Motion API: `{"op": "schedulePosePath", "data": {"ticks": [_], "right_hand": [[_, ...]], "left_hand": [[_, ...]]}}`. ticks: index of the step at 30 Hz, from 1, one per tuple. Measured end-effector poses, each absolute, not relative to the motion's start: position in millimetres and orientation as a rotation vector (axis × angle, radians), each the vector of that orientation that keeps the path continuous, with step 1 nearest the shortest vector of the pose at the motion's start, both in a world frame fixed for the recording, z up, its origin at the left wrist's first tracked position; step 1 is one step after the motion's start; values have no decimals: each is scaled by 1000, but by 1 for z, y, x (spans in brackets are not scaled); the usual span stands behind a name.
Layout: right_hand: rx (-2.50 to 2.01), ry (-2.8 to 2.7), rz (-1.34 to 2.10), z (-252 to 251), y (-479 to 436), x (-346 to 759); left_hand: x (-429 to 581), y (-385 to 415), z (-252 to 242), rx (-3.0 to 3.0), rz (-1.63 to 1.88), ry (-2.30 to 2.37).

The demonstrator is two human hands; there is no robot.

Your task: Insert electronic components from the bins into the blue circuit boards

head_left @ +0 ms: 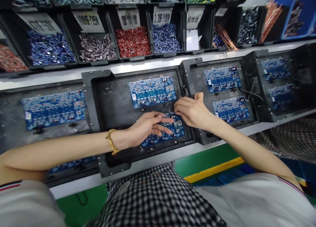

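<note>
My left hand (144, 126) hovers over the left part of the nearer blue circuit board (179, 129). Its fingers are stretched out and apart, with the thumb close to the index finger; no object shows in it. At that board's upper right corner, my right hand (194, 111) has its fingers pressed together, pointing down; whatever is between the fingertips is hidden. Both hands cover part of this board. Just beyond it lies a second blue circuit board (151, 92) with a white label. Both boards sit in the same black tray (111, 101).
More black trays with blue boards stand left (54, 108) and right (223, 78). Behind the rail (138, 66) are labelled bins of small components, including a red-filled bin (133, 41) and a blue-filled bin (166, 37). Copper-coloured wires (225, 37) stick out from one bin.
</note>
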State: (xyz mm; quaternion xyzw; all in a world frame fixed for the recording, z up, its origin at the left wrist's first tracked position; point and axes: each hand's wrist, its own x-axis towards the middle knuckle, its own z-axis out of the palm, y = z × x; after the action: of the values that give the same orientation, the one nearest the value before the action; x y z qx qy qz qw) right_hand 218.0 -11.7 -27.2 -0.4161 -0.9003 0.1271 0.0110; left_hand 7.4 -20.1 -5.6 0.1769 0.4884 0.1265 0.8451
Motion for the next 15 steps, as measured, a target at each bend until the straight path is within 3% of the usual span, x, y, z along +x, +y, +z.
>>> {"op": "schedulePosePath", "data": {"ticks": [15], "right_hand": [[-1207,-3053,-9,-25,-17,208]], "left_hand": [[6,-19,-15,386,315,1153]]}}
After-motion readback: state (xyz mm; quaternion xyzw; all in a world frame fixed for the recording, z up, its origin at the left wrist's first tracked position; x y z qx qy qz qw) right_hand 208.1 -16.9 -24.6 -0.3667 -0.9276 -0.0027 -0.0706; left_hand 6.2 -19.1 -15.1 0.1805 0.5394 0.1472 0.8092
